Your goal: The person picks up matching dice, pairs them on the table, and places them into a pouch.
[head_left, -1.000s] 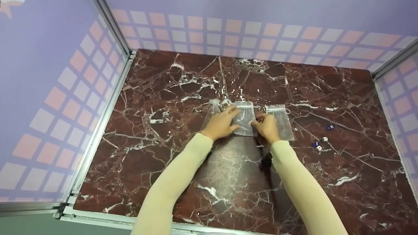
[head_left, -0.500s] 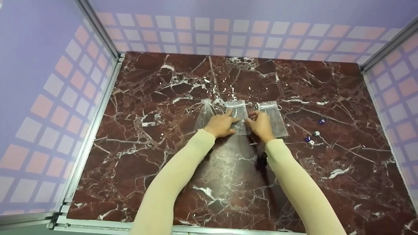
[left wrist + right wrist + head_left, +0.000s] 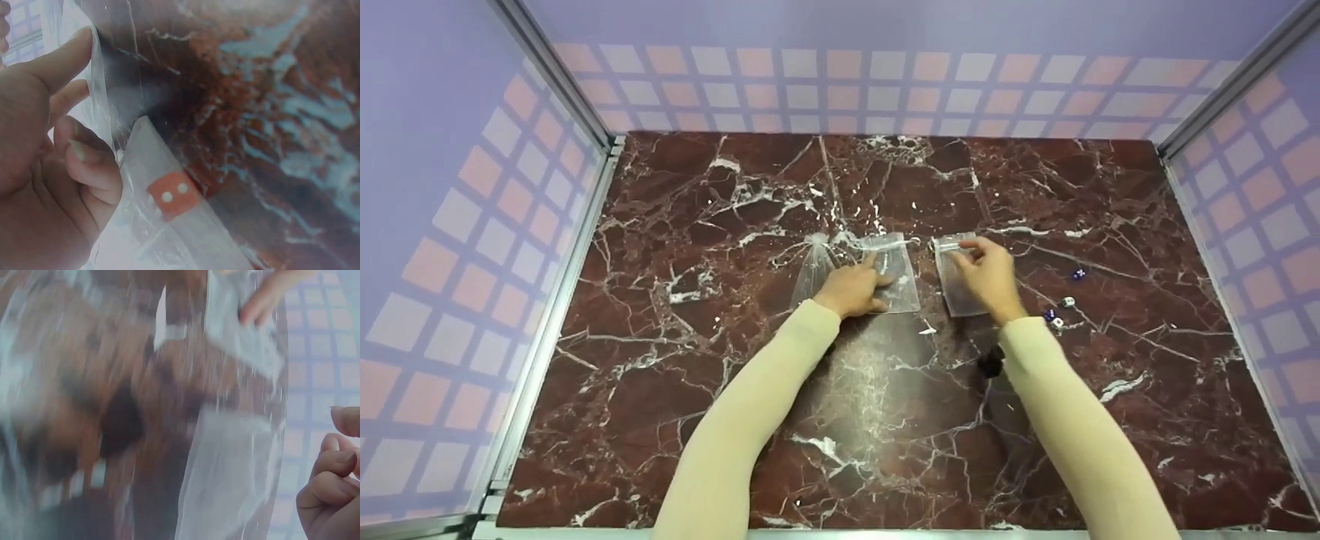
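Note:
Three sheer white drawstring pouches lie in a row on the marbled table. The left pouch [image 3: 808, 281] is gathered at its neck; in the left wrist view a red die [image 3: 173, 195] with white pips shows through sheer fabric. My left hand [image 3: 850, 291] rests on the flat middle pouch [image 3: 903, 291], index finger stretched toward its top. Over the right pouch [image 3: 954, 291] is my right hand [image 3: 991, 279], thumb and fingers apart near its drawstring top. In the right wrist view the right hand [image 3: 334, 489] has loosely bent fingers with nothing seen between them.
Several blue and white dice, among them a blue die [image 3: 1079, 274] and a white die [image 3: 1069, 301], lie right of the pouches. Purple checked panels [image 3: 885, 82] wall the table [image 3: 660, 420] at the back and sides.
My right hand has moved from the gap beside the middle pouch rightward and up over the right pouch. The left hand stays on the middle pouch. The head view has shifted slightly.

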`<state>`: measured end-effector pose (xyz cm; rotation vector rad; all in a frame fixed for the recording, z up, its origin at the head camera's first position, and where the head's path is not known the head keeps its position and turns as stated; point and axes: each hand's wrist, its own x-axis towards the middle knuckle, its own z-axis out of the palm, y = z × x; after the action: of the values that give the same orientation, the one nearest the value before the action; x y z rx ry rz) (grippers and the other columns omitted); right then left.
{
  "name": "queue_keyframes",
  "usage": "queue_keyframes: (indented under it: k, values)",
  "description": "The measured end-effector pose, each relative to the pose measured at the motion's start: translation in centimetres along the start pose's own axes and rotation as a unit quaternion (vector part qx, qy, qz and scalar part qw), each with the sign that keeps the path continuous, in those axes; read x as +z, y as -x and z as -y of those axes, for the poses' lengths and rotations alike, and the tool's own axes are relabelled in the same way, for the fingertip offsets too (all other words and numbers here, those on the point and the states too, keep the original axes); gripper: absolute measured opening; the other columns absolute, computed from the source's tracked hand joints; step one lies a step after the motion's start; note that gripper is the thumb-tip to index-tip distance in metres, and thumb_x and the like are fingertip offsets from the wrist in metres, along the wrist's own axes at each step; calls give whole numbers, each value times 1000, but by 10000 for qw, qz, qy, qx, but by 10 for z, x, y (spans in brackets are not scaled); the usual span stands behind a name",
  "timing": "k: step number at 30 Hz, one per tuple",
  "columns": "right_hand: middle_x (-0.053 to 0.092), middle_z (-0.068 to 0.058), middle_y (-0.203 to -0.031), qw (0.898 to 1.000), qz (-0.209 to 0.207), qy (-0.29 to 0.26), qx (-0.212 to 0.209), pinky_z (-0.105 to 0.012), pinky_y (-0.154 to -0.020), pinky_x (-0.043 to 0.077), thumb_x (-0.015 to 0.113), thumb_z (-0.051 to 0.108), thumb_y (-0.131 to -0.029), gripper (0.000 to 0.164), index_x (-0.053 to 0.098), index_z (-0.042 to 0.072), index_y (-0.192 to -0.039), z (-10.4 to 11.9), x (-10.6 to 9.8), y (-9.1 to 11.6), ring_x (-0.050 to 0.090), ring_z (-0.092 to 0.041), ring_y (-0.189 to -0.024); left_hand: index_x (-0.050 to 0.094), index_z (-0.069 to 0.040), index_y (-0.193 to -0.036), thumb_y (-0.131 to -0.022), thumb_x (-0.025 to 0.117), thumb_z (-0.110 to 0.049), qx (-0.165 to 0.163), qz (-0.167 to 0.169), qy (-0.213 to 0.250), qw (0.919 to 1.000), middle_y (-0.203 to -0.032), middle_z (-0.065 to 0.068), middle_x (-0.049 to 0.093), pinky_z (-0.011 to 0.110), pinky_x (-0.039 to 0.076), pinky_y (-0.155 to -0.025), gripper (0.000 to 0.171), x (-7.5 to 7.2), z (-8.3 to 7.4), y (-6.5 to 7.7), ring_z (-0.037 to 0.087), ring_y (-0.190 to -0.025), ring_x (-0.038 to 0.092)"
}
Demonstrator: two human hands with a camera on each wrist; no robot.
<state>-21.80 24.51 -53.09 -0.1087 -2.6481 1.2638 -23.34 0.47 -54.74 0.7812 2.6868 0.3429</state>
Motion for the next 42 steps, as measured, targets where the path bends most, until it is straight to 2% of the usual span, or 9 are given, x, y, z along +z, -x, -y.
queue_keyframes:
  k: [4,9,12,15,21,27,33,38,42]
  values:
    - [68,-19,-86,9984,-413,317,230,-23,-62,42,70,9,-91,21,71,-6,-105,-25,-26,-4,56,-23,-71,59,-26,-137,-83,76,-45,21,-93,-51,9999,-155,22,29,47,51,-92,60,0,1,0,40,-118,57]
    - [67,-14,-89,9854,-1070,844,1016,-31,-67,42,67,20,-93,25,72,0,-106,-64,-64,-10,56,-23,-76,58,-25,-138,-84,76,-45,77,-132,-16,9999,-155,23,28,47,52,-91,60,-1,2,-1,41,-118,58]
    - [63,-10,-92,9758,-1158,1113,1486,-38,-73,43,66,28,-93,30,71,5,-112,-85,-82,-8,56,-25,-82,57,-25,-138,-84,75,-45,56,-98,24,9999,-156,22,26,47,51,-92,60,-1,3,0,41,-119,57]
    - [60,-8,-95,9707,-1097,1087,1843,-44,-80,43,65,32,-94,37,67,7,-121,-103,-93,-5,55,-27,-88,58,-25,-138,-83,77,-44,1,-101,104,9999,-156,22,26,47,50,-93,61,-1,5,3,41,-121,55]
    - [58,-9,-95,9689,-951,969,2068,-46,-83,42,66,32,-93,46,62,3,-129,-124,-101,-1,53,-29,-90,58,-24,-137,-82,78,-42,-60,-94,213,9997,-156,22,25,47,50,-94,61,0,8,7,41,-121,55]
    - [63,-18,-106,9669,-647,1030,2242,-47,-91,43,64,27,-94,43,64,0,-128,-130,-107,-1,56,-32,-100,58,-24,-137,-82,78,-44,37,-192,223,9996,-156,21,26,48,50,-95,61,0,8,5,41,-123,54]
    - [65,-18,-112,9645,-597,974,2380,-49,-92,43,62,31,-95,42,66,2,-125,-134,-109,0,57,-33,-104,59,-26,-137,-80,79,-44,-12,-182,281,9994,-157,19,25,49,47,-98,63,-3,7,1,41,-128,49]
    - [65,-18,-114,9623,-611,1036,2440,-52,-95,42,63,40,-94,49,66,2,-125,-136,-108,2,57,-35,-105,59,-26,-136,-79,79,-45,5,-149,253,9996,-157,19,25,49,48,-96,64,-1,6,0,42,-124,53]
    - [65,-20,-116,9609,-703,1077,2454,-53,-97,42,61,38,-95,47,66,3,-125,-139,-107,2,58,-37,-109,60,-25,-135,-79,79,-46,34,-134,216,9997,-157,20,25,48,50,-94,63,-1,5,-1,42,-119,56]
